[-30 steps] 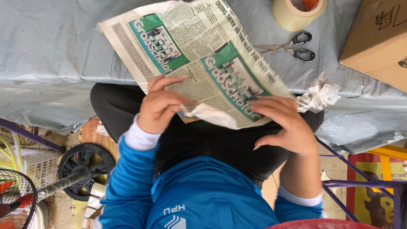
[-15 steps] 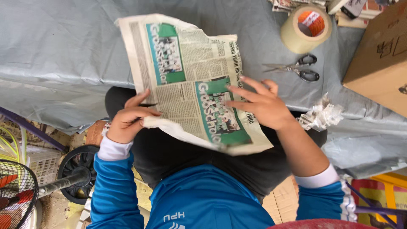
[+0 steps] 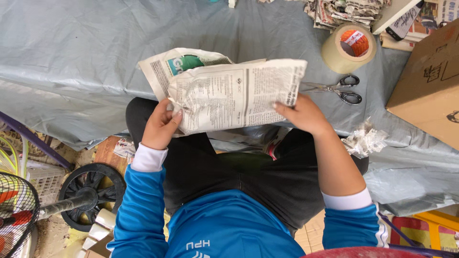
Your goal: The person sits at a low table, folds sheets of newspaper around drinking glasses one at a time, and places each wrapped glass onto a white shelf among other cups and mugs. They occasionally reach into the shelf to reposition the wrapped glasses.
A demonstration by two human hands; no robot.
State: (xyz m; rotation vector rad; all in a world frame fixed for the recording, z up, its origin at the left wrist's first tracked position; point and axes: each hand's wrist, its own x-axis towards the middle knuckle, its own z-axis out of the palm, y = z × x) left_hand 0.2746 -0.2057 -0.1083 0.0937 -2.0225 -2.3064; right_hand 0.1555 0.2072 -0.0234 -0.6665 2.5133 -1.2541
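Note:
A folded newspaper sheet [image 3: 229,93] is held over my lap at the edge of a table covered in grey plastic sheeting [image 3: 71,52]. My left hand [image 3: 160,125] pinches its lower left corner. My right hand [image 3: 303,113] grips its right edge, thumb on top. The sheet is doubled over, with a green-printed part showing at the upper left. I sit in a blue long-sleeved top and dark trousers.
A roll of clear packing tape [image 3: 346,48] and scissors [image 3: 337,89] lie right of the paper. A cardboard box [image 3: 430,86] stands at far right, a crumpled paper scrap [image 3: 366,141] below it, stacked newspapers [image 3: 344,12] at the top. A fan [image 3: 19,215] and its round base [image 3: 91,196] sit lower left.
The open newspaper sheet has been folded over into a smaller doubled piece. My right hand moved from the sheet's face to its right edge; my left hand stays at the lower left.

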